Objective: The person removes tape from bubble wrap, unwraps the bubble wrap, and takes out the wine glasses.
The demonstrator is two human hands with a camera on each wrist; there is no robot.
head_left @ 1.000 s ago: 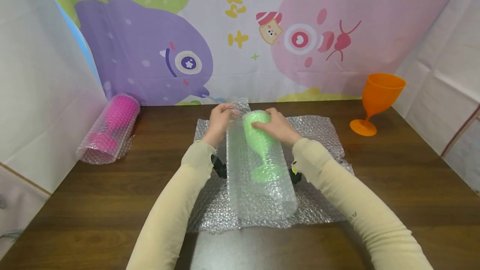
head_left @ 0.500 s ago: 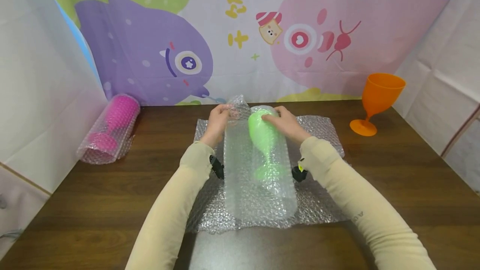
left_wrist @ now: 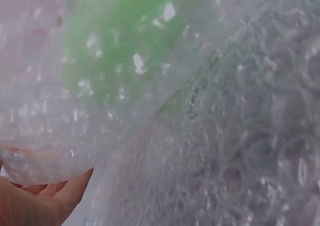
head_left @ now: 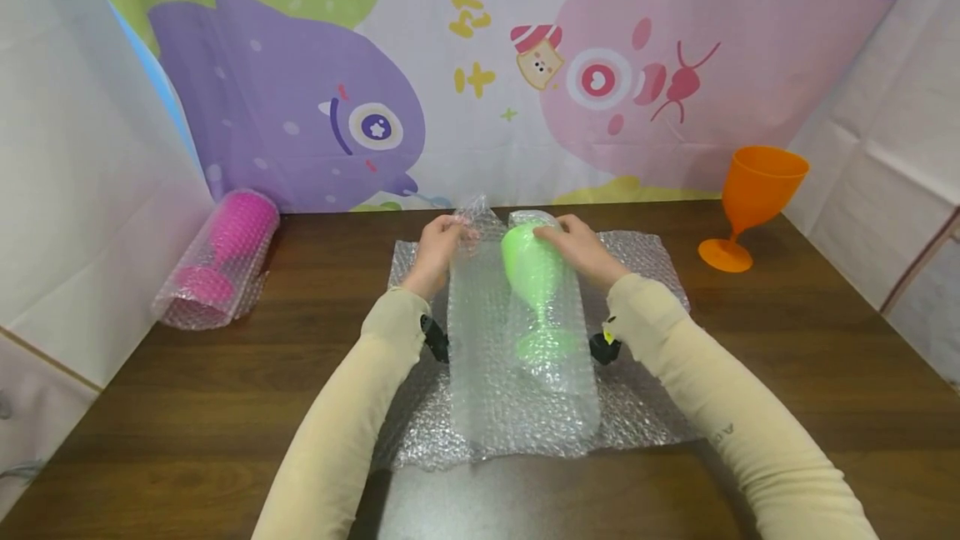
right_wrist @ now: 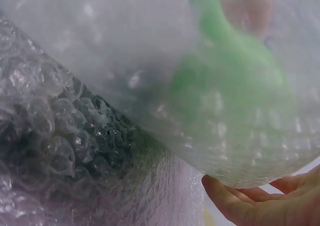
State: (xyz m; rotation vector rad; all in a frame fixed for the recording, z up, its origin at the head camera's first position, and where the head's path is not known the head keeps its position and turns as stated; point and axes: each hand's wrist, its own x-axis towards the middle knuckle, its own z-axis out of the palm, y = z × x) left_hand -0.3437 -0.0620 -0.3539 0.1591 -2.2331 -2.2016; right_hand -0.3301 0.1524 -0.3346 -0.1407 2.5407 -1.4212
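1. In the head view, grips the far left end of the bubble wrap (head_left: 480,373) with the left hand (head_left: 437,250), some fingertips seen through the film. Clasps the wrap at the bowl of the green goblet (head_left: 531,269) with the right hand (head_left: 587,250), thumb on the near face.
2. Same view: lies enclosed in the wrap, the green goblet, toward its right half and between both hands, bowl away from the cream sleeves (head_left: 341,407), foot nearer. Spreads beneath, on the dark wooden desk (head_left: 187,423), a wider bubble-wrap sheet (head_left: 648,411); cannot tell whether touching the bundle.
3. Farther out on the desk: to the left, a pink goblet (head_left: 242,227) rolled in its own wrap; to the right, an orange goblet (head_left: 759,190), unwrapped, upright on its foot. Behind, a cartoon-printed cloth (head_left: 480,148).
4. In the left wrist view, shows left-hand fingers curled at the lower edge of the wrap, with blurred green behind the film.
5. In the right wrist view, shows right-hand fingers against the rounded edge of the wrap, green goblet blurred inside.
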